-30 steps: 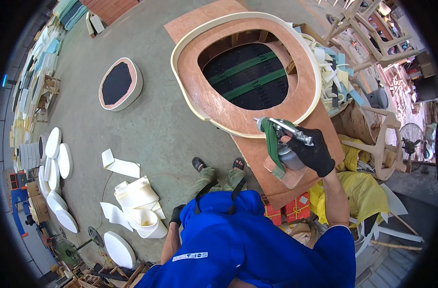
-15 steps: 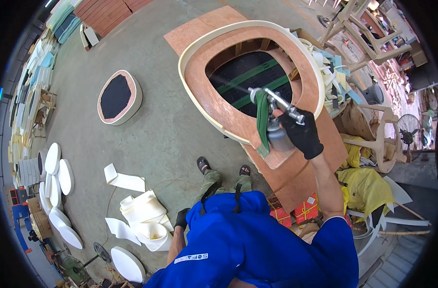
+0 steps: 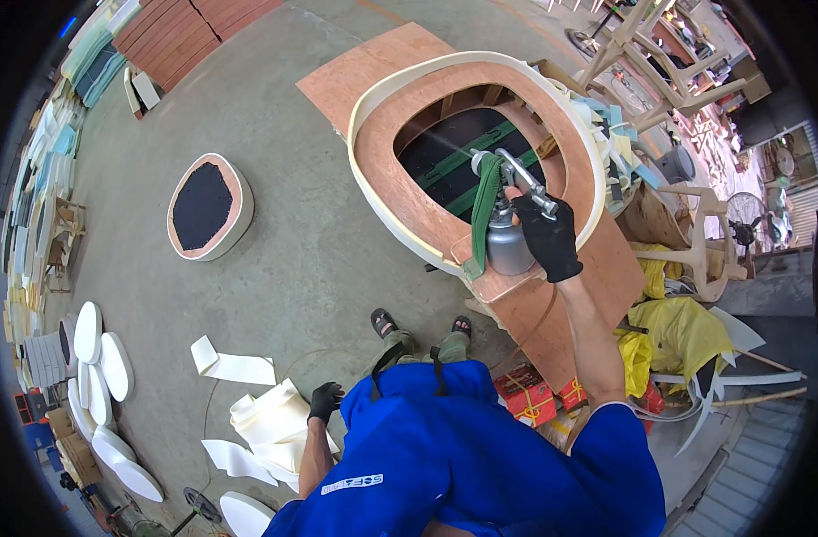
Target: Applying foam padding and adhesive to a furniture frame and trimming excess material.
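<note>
In my gloved right hand (image 3: 549, 238) is a metal spray gun (image 3: 511, 243) with a cup underneath; the fingers close round its handle. A green strap (image 3: 485, 210) hangs over the gun. Faint mist leaves the nozzle toward the far left, above a rounded wooden seat frame (image 3: 382, 179). Cream foam lines the frame's outer edge, and its opening shows black fabric (image 3: 431, 157) with green webbing (image 3: 453, 166). My left hand (image 3: 325, 401), in a black glove, hangs low beside my body with loosely bent fingers and holds nothing.
Plywood (image 3: 597, 295) lies under the frame. A smaller foam-edged frame (image 3: 237, 219) rests on the floor at left. Cream foam strips (image 3: 270, 425) and white oval pads (image 3: 118, 367) lie nearer. To the right are wooden chair frames (image 3: 695, 228), yellow plastic (image 3: 682, 331) and red boxes (image 3: 525, 394).
The spray gun and right hand have shifted slightly left relative to the seat frame. My left hand has turned, its fingers now showing more. The whole view has shifted a little.
</note>
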The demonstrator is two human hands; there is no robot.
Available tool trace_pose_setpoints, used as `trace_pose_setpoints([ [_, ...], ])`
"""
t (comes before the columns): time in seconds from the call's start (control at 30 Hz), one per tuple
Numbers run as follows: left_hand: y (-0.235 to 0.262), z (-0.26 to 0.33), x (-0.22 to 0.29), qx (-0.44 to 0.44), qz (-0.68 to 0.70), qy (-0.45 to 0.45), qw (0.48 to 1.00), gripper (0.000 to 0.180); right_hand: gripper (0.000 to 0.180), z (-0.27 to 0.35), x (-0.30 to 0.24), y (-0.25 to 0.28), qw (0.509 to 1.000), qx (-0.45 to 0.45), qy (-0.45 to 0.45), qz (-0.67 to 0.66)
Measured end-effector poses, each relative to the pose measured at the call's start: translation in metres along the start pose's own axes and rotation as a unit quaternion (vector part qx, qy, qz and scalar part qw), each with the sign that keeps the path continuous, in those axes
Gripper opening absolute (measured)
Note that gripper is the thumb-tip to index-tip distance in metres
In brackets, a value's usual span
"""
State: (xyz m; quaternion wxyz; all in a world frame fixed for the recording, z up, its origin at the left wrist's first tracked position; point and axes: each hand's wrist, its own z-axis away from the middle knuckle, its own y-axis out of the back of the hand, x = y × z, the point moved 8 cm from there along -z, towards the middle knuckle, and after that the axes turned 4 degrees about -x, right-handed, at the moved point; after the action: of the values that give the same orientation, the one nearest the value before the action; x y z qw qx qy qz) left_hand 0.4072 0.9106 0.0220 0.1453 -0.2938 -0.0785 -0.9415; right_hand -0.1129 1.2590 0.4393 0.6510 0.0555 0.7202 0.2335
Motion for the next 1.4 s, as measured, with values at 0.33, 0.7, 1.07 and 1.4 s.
trace_pose_setpoints([
  [0.33,0.021,-0.007,-0.003,-0.057,-0.133,-0.07,0.987,0.022,0.023,0.008,-0.002,-0.012,0.997,-0.071,0.032,0.02],
  [0.7,0.026,-0.005,0.013,-0.057,-0.25,-0.16,0.953,0.017,0.025,0.009,-0.001,-0.005,0.998,-0.04,-0.011,0.051],
  [1.07,0.05,-0.023,0.009,-0.032,-0.308,-0.178,0.934,0.022,0.025,-0.001,-0.019,-0.023,0.996,0.057,0.025,0.058],
  [1.4,0.078,-0.003,0.008,-0.016,0.006,0.025,1.0,0.016,0.031,0.002,-0.022,-0.034,0.987,0.139,-0.033,0.074],
])
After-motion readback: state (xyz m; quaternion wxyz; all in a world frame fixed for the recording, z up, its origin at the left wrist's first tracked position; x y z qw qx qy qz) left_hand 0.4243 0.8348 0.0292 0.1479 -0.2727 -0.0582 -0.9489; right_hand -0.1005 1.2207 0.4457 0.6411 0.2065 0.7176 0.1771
